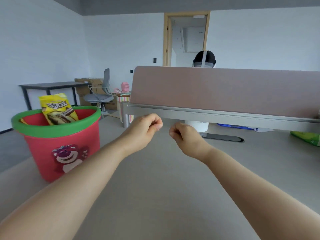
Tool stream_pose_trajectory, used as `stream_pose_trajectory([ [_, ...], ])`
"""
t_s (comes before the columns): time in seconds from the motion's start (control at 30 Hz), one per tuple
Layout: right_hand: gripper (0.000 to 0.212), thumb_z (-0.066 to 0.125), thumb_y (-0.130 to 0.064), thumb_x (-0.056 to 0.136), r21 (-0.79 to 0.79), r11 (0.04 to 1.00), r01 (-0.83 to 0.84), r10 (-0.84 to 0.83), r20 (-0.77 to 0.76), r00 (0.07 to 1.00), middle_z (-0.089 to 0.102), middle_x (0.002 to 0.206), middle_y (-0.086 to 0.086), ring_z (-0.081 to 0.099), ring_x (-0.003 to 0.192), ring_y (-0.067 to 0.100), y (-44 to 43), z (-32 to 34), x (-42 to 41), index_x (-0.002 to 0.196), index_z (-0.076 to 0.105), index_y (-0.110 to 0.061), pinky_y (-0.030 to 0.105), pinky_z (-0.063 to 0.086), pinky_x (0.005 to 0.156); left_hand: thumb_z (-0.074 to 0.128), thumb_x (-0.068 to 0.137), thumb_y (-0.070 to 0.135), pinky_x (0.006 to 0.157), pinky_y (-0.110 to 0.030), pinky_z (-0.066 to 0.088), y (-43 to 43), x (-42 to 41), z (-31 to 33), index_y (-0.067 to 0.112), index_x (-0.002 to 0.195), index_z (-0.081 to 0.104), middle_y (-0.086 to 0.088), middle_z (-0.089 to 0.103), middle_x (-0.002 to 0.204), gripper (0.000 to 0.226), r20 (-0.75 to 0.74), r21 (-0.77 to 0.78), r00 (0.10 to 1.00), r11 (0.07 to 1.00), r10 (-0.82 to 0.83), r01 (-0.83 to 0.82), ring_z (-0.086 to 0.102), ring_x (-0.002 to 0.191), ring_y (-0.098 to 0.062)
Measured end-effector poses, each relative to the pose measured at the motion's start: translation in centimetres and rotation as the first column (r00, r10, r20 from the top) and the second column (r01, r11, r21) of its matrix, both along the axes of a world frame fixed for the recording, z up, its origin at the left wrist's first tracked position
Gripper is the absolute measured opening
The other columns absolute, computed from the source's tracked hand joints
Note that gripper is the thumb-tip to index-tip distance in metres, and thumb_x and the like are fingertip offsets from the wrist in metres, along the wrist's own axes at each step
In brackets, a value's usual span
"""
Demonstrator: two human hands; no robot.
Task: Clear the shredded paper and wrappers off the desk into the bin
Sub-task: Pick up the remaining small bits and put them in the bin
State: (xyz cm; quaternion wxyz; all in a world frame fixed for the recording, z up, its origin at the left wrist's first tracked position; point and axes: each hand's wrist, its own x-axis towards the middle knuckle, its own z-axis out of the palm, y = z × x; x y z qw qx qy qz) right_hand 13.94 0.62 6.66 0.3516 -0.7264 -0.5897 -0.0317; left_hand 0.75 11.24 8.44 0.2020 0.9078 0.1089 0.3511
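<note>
— Looking at the two hands first: why are both held out over the tabletop (164, 196) like that?

— Both are curled into loose fists. The left hand (144, 129) and the right hand (186, 137) hover near each other, knuckles forward, and nothing shows between the fingers. I'd judge them clenched on nothing, though a tiny scrap inside a fist would be hidden.

— Where has the rubbish gone?

— The red bin (60, 141) with the green rim stands on the tabletop at the left, close enough to drop things in without stretching. A yellow wrapper (57, 109) leans upright inside it, poking above the rim. No shredded paper shows on the visible surface.

— So it's finished?

— Not quite, I think. A green packet (307, 138) lies at the far right edge, well apart from the bin, cut off by the frame. That is probably the next reach, for the right hand.

— Anything in the way?

— Only the pink divider (225, 89) behind; the path looks clear.
</note>
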Motion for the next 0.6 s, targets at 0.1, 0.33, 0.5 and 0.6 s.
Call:
stream_pose_trajectory([
  [0.1, 0.012, 0.043, -0.007, 0.092, 0.136, 0.986, -0.097, 0.102, -0.030, 0.994, 0.042, 0.061, -0.009, 0.038, 0.053, 0.007, 3.7, 3.3, -3.8, 0.080, 0.047, -0.011, 0.007, 0.036, 0.051, 0.048, 0.091, 0.009, 0.055, -0.004, 0.033, 2.0, -4.8, 3.3, 0.016, 0.079, 0.052, 0.013, 0.049, 0.066, 0.014, 0.111, 0.051, 0.984, 0.988, 0.140, -0.147, 0.046, 0.058, 0.001],
  [0.33, 0.014, 0.044, -0.003, 0.091, 0.233, 0.922, -0.310, 0.322, -0.017, 0.947, 0.043, 0.063, -0.011, 0.044, 0.057, 0.003, 12.6, 7.9, -12.1, 0.078, 0.046, -0.010, 0.013, 0.034, 0.053, 0.049, 0.091, 0.011, 0.081, -0.028, 0.044, 8.0, -14.4, 7.0, 0.005, 0.094, 0.061, -0.002, 0.062, 0.092, 0.014, 0.036, 0.131, 0.870, 0.860, 0.493, -0.493, 0.057, 0.090, -0.017],
  [0.5, 0.018, 0.044, 0.001, 0.087, 0.117, 0.937, -0.329, 0.332, -0.009, 0.943, 0.058, 0.078, 0.004, 0.051, 0.072, 0.018, 17.5, 7.5, -15.4, 0.081, 0.058, -0.008, 0.020, 0.041, 0.063, 0.058, 0.087, 0.012, 0.079, -0.025, 0.046, 11.4, -17.5, 5.7, 0.008, 0.093, 0.069, -0.008, 0.070, 0.098, 0.013, -0.099, 0.099, 0.813, 0.819, 0.573, -0.565, 0.061, 0.086, -0.015],
  [0.6, 0.029, 0.041, 0.006, 0.083, -0.027, 0.970, -0.241, 0.240, -0.027, 0.970, 0.068, 0.091, 0.009, 0.056, 0.080, 0.018, 19.0, 6.9, -15.2, 0.079, 0.066, -0.009, 0.028, 0.048, 0.074, 0.055, 0.088, 0.009, 0.075, -0.021, 0.050, 12.4, -17.9, 5.3, 0.011, 0.095, 0.070, -0.005, 0.073, 0.092, 0.016, -0.165, 0.026, 0.840, 0.853, 0.518, -0.521, 0.063, 0.072, -0.007],
])
